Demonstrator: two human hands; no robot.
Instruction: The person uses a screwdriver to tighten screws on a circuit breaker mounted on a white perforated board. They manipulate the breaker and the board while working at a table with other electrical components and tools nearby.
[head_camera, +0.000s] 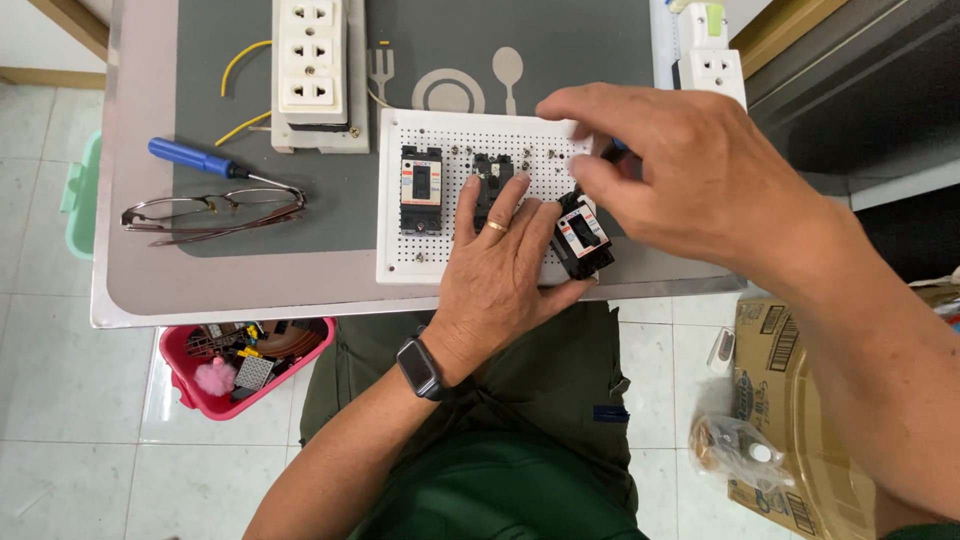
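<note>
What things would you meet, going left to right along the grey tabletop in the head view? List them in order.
Glasses and blue-handled screwdriver → cream triple socket strip → black breaker mounted on the white perforated board → left hand → loose black breaker → right hand

My left hand (495, 275) and right hand (680, 170) crowd the right half of the white perforated board (400, 262), hemmed by a loose black breaker (583, 236) at its near right corner. Left of the mounted breaker (421, 190), bare mat stays passable, bounded by spectacles (212, 212), a blue screwdriver (192, 158) and the far socket strip (312, 70).
</note>
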